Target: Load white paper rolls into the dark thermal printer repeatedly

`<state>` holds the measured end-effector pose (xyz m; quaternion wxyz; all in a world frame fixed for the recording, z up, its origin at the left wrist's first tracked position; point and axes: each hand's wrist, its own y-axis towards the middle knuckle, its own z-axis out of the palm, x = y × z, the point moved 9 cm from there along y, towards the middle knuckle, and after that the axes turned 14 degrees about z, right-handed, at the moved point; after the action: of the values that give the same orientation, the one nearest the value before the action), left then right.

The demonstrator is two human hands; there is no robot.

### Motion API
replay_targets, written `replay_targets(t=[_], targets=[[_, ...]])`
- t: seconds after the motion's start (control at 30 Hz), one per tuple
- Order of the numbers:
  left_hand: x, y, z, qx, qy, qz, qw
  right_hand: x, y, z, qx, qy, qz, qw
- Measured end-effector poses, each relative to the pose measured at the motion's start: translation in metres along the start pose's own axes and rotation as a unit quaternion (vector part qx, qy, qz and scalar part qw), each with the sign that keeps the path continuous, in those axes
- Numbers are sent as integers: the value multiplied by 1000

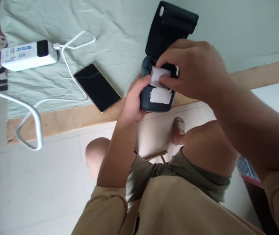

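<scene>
A dark, hand-sized label printer [144, 103] is held over the table's near edge with its black lid [171, 26] swung up. My left hand [135, 101] is closed around its left side, the thumb lying at the rim of the opening. Inside the compartment sits a white paper roll [157, 73]. My right hand [193, 68] reaches in from the right, with thumb and forefinger on the roll. A short torn strip of white paper [161, 95] lies over the printer's front. The palm side of my right hand is hidden.
On the light green cloth [120, 29] a black-screened phone [97, 87] lies left of the printer. Farther left is a white power bank [29, 55] with a white cable [67, 62] looping over the wooden edge [63, 120]. My legs and a wooden stool part [155, 155] are below.
</scene>
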<state>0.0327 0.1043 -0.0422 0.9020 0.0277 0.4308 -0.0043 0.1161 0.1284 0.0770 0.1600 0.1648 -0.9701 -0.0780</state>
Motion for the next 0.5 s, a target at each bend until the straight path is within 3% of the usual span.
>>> replay_targets(t=[0.27,0.5], targets=[[-12,-6,10,-10,-21,15,1000,3,-5,7,92,-149,69,982],[-14,-7,12,-15,-38,27,999,1,1,8,87,-77,54,992]])
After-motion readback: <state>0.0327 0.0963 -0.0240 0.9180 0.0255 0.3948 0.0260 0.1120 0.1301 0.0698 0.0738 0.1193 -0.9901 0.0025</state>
